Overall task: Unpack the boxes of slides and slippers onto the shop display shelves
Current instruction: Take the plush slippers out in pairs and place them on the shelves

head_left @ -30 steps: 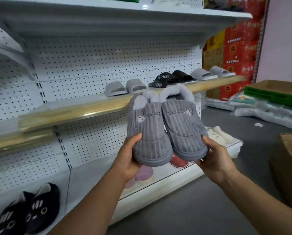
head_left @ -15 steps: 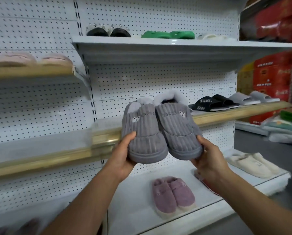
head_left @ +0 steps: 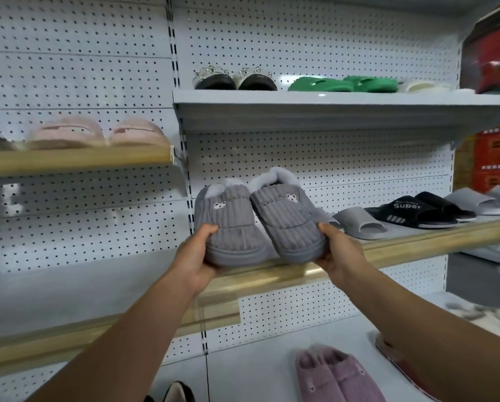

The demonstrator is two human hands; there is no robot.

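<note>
Hands grip a pair of grey corduroy slippers at the toes, the left hand (head_left: 198, 256) curled round the left slipper (head_left: 231, 227) and the right hand (head_left: 337, 249) round the right slipper (head_left: 288, 224), holding them over the wood-edged shelf (head_left: 402, 246) beside grey slides (head_left: 359, 226).

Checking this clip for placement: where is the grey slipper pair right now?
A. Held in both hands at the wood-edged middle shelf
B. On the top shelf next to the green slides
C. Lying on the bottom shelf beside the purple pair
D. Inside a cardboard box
A: the left hand and right hand each grip a toe of the grey slippers at the front edge of the wood-edged shelf.
</note>
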